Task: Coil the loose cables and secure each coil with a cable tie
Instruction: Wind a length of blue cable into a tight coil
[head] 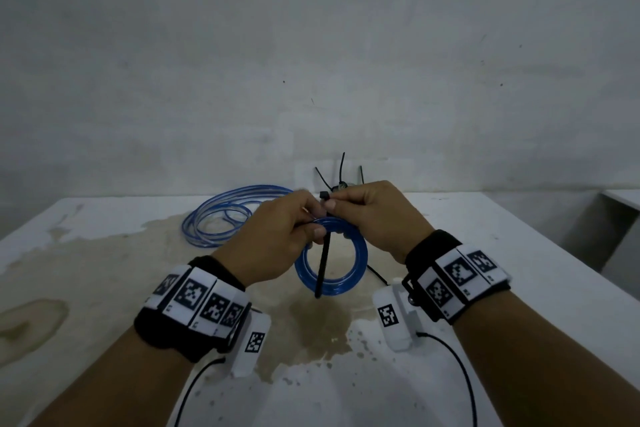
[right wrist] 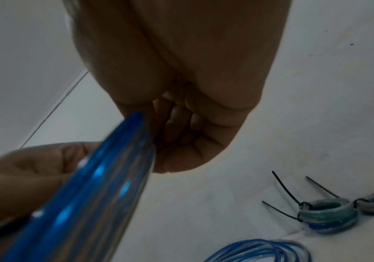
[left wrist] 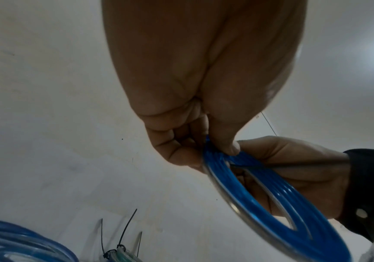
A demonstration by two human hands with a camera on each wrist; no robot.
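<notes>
Head view, left hand (head: 273,236) and right hand (head: 374,215) both pinching blue coil (head: 332,263), black cable tie (head: 323,263) across it

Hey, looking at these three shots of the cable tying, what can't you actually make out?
- Whether the black cable tie is threaded through its head: head view, fingertips cover it.
- The blue coil in the right wrist view: blurred, too close.
- How many finished coils there are: right wrist view, frame edge cuts one; head view, hands hide them.

Glossy blue plastic cable coil (head: 331,255), matt black plastic tie (head: 322,265), stained matt table (head: 104,253)
</notes>
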